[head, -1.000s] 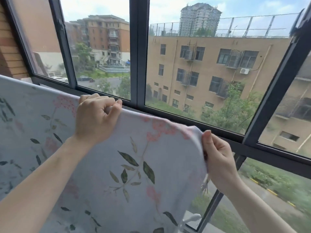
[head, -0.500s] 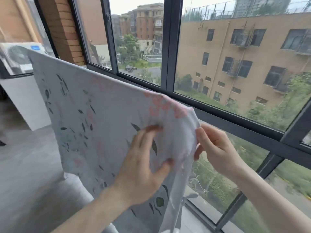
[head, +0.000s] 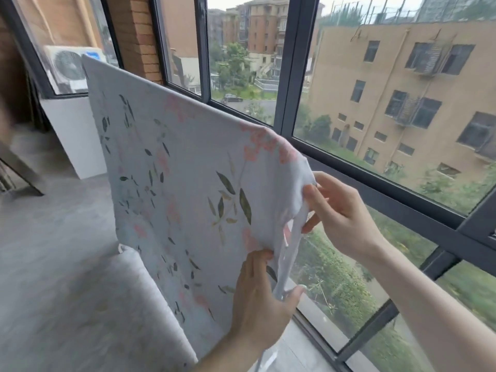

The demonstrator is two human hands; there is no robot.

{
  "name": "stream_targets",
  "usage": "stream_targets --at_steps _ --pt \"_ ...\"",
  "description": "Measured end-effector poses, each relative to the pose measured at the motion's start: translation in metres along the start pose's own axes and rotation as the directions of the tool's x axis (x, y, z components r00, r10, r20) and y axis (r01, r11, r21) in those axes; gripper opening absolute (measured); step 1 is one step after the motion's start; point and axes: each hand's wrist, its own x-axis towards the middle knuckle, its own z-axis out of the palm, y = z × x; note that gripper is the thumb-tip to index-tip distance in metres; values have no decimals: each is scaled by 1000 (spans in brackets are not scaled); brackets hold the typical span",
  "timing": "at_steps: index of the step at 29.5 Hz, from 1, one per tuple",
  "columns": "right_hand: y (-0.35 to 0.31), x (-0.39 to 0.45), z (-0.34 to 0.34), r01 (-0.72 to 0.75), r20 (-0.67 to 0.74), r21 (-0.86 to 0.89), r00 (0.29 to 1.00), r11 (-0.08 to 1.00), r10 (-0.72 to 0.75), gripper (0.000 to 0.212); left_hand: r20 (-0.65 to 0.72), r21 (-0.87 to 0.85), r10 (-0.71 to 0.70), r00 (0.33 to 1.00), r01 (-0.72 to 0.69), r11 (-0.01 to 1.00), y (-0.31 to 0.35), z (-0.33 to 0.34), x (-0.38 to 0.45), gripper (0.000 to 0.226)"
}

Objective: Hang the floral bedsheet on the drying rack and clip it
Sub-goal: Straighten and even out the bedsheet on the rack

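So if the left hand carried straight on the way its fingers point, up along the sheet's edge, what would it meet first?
Probably the right hand, which pinches the bunched corner of the pale floral bedsheet just above. The left hand grips the sheet's hanging edge below it; only cloth lies between, though depth is unclear.

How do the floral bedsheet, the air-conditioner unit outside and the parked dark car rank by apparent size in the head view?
1. floral bedsheet, by far the largest.
2. air-conditioner unit.
3. dark car, tiny only because it is far off down on the street.
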Motion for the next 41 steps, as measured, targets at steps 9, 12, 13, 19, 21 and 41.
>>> stream_targets --at_steps 9,12,13,19,21,41 --pt "12 5 -9 59 83 24 995 998 -61 23 -261 164 -121 958 168 972 8 35 -6 22" --pt "12 9 -12 76 160 67 983 995 -86 24 -331 171 -179 926 245 954 24 46 -11 14" --pt "8 11 -11 82 187 90 978 993 -98 22 -362 181 -202 910 281 942 30 47 -13 12" --pt "-23 5 19 77 313 211 939 975 -142 20 -502 299 -255 826 443 845 43 21 -38 14" --pt "-27 2 32 63 309 238 941 969 -137 22 -504 343 -264 822 471 813 43 10 -43 14" --pt "-79 -47 125 -23 524 482 809 876 -267 22 -646 292 -357 675 650 701 35 -74 -140 12"
